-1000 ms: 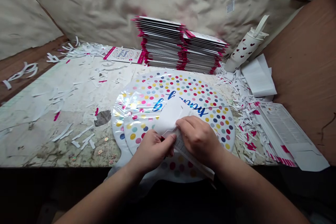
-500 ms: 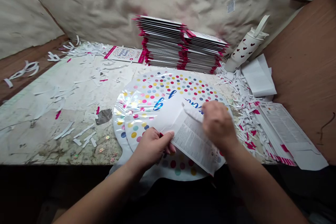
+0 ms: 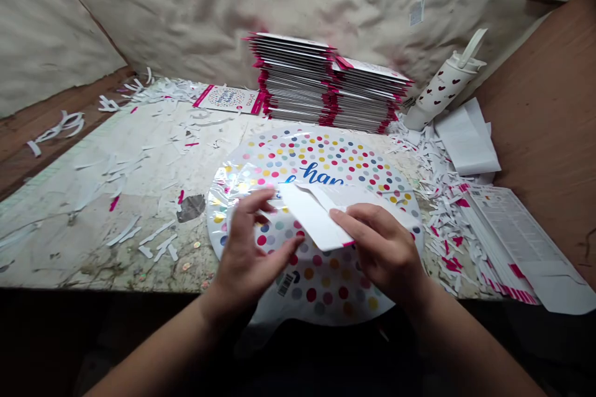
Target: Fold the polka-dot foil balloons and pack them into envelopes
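Observation:
A flat round polka-dot foil balloon (image 3: 326, 161) with blue lettering lies on the table in front of me, on top of another like it. Over its middle I hold a white paper card (image 3: 313, 217) with a pink edge. My right hand (image 3: 382, 248) pinches the card's near right corner. My left hand (image 3: 251, 254) is at the card's left edge, fingers apart, thumb and fingertips touching it. A barcode sticker (image 3: 285, 284) shows on the balloon near my left hand.
A tall stack of pink-edged packaged cards (image 3: 326, 84) stands at the back. One loose card (image 3: 228, 99) lies to its left. A heart-patterned bottle (image 3: 440, 90) leans at the right. White sheets (image 3: 468, 139), printed cards (image 3: 512, 236) and several paper strips (image 3: 433, 173) litter the table.
The printed card was turned over and folded to its blank side. My right hand came back to its near corner. My left hand loosened, fingers spreading. The balloon's lettering now reads upright.

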Tool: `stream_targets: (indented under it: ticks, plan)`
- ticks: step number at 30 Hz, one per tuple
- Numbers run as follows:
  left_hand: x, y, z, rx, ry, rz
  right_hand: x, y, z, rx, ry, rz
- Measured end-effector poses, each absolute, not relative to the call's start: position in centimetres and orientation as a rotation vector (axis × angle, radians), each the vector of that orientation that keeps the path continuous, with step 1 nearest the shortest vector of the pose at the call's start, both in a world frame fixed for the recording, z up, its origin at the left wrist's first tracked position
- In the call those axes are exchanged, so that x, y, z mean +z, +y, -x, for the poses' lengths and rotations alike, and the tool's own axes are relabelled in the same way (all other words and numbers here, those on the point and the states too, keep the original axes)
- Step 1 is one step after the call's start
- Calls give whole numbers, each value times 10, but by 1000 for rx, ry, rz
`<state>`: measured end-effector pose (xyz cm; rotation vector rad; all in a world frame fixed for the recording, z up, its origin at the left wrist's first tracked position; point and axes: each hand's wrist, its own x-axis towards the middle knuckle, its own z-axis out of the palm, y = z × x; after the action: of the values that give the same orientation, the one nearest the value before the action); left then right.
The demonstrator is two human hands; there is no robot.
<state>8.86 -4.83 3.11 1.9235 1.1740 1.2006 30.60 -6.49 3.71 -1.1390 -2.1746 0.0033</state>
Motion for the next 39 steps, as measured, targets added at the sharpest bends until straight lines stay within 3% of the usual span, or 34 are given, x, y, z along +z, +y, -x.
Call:
stream_targets:
  ticks: [2,5,10,15,19,22,26,30,35,39]
  plan:
    - [27,-42,-75,1336,1115,-2327,25,-59,-316,53,-2131,1025]
    - [10,-44,-65,991,768,-2809,1,-64,-321,32,-2235,946]
    - [-17,-66,-67,759,802,-2926,-29,-93,-313,-37,-2442,985]
    - [-9,-59,-73,507,910,-2653,-18,-86,-305,205,-2386,1247]
    - [3,-42,-87,349,1340,-2449,-6,-61,-299,402,-2301,1617]
    - [5,-27,-92,259,1560,-2410,-2,-53,-295,210,-2339,1674]
    - [6,-10,-79,174,1396,-2253,-1,-58,-283,57,-2749,1292]
    - [17,-24,-64,478,1402,-2108,2,-55,-272,-347,-2856,1232]
    - [22,-57,-70,398,1086,-1138,13,-55,-269,-540,-2559,1037]
    - [11,-57,-86,817,1058,-659,11,-66,-260,-556,-2449,1018]
